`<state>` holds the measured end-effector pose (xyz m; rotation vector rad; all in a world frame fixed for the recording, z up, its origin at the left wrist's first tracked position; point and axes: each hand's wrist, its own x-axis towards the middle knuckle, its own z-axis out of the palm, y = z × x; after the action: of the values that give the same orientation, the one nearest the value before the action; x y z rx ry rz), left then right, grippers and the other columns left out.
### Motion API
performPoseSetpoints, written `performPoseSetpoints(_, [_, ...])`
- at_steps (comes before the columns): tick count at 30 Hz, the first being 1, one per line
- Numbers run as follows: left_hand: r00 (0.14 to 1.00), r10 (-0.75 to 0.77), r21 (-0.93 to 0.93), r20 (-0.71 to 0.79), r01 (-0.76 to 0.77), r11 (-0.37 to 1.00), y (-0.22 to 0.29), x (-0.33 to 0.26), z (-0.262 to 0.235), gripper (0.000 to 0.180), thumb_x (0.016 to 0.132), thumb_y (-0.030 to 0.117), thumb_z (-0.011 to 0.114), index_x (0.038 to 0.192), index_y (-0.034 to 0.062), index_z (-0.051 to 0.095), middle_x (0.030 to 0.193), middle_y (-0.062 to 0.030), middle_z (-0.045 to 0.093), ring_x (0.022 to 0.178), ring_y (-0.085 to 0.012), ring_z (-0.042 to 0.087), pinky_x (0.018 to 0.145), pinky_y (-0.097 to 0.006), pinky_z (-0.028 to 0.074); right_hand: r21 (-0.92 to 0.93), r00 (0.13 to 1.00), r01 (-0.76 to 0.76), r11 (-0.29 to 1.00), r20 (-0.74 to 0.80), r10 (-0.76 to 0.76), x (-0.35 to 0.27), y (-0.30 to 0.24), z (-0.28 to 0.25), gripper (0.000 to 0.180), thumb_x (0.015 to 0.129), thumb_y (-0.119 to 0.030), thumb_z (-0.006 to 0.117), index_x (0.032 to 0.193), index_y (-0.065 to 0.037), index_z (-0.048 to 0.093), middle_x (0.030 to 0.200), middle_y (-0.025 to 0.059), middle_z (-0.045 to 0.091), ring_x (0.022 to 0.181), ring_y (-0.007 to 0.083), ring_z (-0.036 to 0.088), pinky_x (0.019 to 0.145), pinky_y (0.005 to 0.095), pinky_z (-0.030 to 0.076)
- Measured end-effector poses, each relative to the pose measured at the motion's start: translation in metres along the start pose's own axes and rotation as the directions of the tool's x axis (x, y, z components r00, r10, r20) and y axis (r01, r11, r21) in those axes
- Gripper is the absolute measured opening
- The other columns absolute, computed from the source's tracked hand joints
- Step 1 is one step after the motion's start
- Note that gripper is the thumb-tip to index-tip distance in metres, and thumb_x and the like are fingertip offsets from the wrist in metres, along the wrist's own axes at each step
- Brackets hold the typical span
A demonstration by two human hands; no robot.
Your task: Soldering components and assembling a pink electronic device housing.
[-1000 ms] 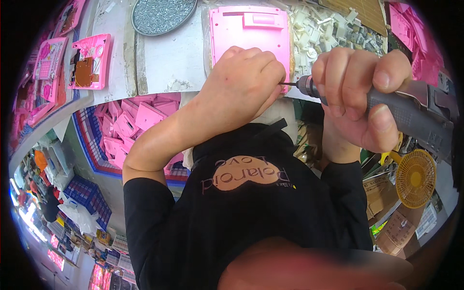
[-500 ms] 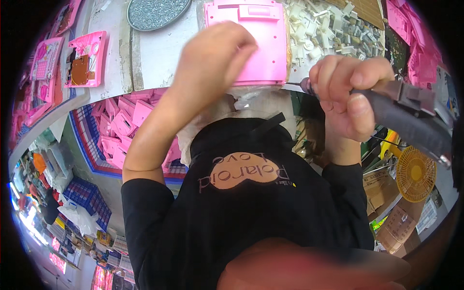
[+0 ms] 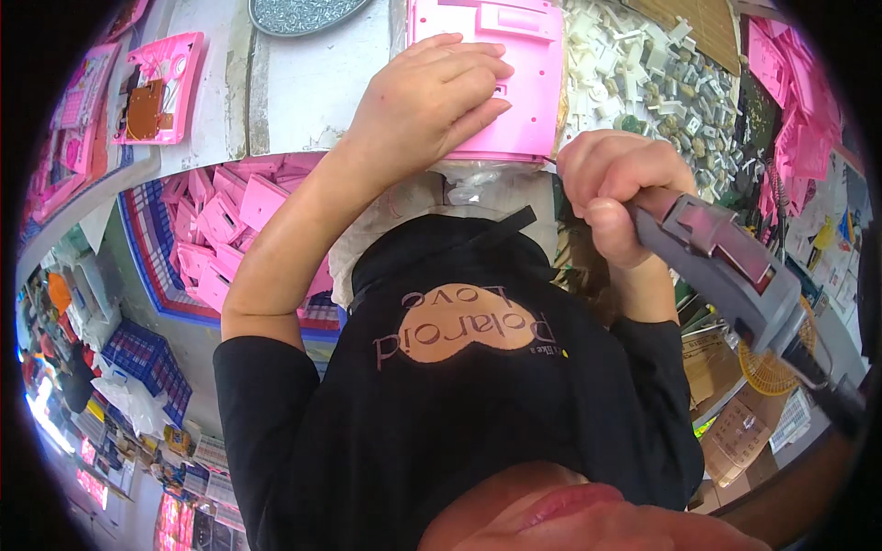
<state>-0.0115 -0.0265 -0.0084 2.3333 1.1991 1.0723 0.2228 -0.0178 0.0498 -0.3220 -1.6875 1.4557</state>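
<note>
A flat pink plastic casing lies on the bench's front edge, over some clear plastic wrap. My left hand rests on the casing's left side with its fingers stretched out and spread. My right hand is wrapped round a dark grey electric screwdriver, which slants down to the right with its cord at the far end. The bit of the screwdriver points at the casing's near right corner. Whether it touches a screw there is too small to tell.
A round tray of small screws stands at the back left. White plastic parts are heaped right of the casing. An opened pink casing with wiring sits on the left. Below the bench, a crate holds several pink casings. A yellow fan stands low right.
My left hand has come down onto the casing and its fingers have spread. My right hand has shifted slightly left with the electric screwdriver, whose body now tilts lower.
</note>
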Motion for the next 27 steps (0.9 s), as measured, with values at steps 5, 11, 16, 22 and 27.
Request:
performPoseSetpoints(5, [1.0,0.001,0.007,-0.007,-0.001,1.0,-0.002,-0.001,0.001,0.016,0.091,0.016,0.072,0.087,0.0042,0.063,0.117,-0.0078,0.074,0.118,-0.0262,0.068,0.106,-0.045,0.049,0.134,0.997,0.074,0.988,-0.032,-0.071,0.029,-0.005,-0.005,0.022,0.09,0.001,0.07,0.093,-0.004,0.049,0.068,0.0084,0.056,0.061,0.019,0.055,0.059,0.0345,0.048])
performPoseSetpoints(11, [0.999,-0.024,-0.051,-0.025,0.022,0.998,0.002,-0.004,0.002,0.016,0.089,0.015,0.074,0.087,0.0045,0.062,0.116,-0.01,0.074,0.117,-0.028,0.068,0.106,-0.046,0.05,-0.036,0.999,0.034,0.999,-0.002,-0.034,0.03,0.013,0.001,0.021,0.087,0.005,0.072,0.09,-0.003,0.053,0.069,0.0088,0.059,0.059,0.0177,0.056,0.055,0.0319,0.046])
performPoseSetpoints(16, [0.999,-0.018,-0.034,-0.026,0.017,0.999,-0.004,-0.003,0.003,0.017,0.091,0.021,0.073,0.095,0.0056,0.067,0.113,-0.0062,0.073,0.117,-0.023,0.067,0.106,-0.045,0.05,0.022,0.999,0.048,0.999,0.019,-0.048,0.049,0.013,-0.011,0.021,0.087,0.004,0.073,0.085,-0.004,0.053,0.066,0.0078,0.058,0.057,0.018,0.056,0.053,0.0304,0.045])
performPoseSetpoints(22, [1.0,-0.021,-0.078,-0.011,0.021,0.997,-0.002,0.0,0.0,0.017,0.088,0.015,0.076,0.087,0.0049,0.062,0.116,-0.0087,0.073,0.118,-0.0259,0.067,0.105,-0.046,0.049,-0.107,0.999,0.007,0.994,-0.038,-0.011,0.061,0.029,-0.017,0.022,0.098,-0.015,0.065,0.091,-0.007,0.046,0.063,0.0052,0.052,0.055,0.0166,0.047,0.057,0.0345,0.045])
performPoseSetpoints(27, [0.999,-0.046,-0.073,-0.014,0.045,0.996,-0.004,-0.004,0.004,0.015,0.089,0.018,0.073,0.09,0.0057,0.065,0.113,-0.0069,0.072,0.117,-0.0231,0.066,0.107,-0.045,0.049,0.034,0.999,0.042,0.999,0.011,-0.042,0.066,0.038,-0.022,0.016,0.092,-0.002,0.066,0.093,-0.005,0.05,0.067,0.0053,0.053,0.059,0.0165,0.053,0.056,0.0299,0.045])
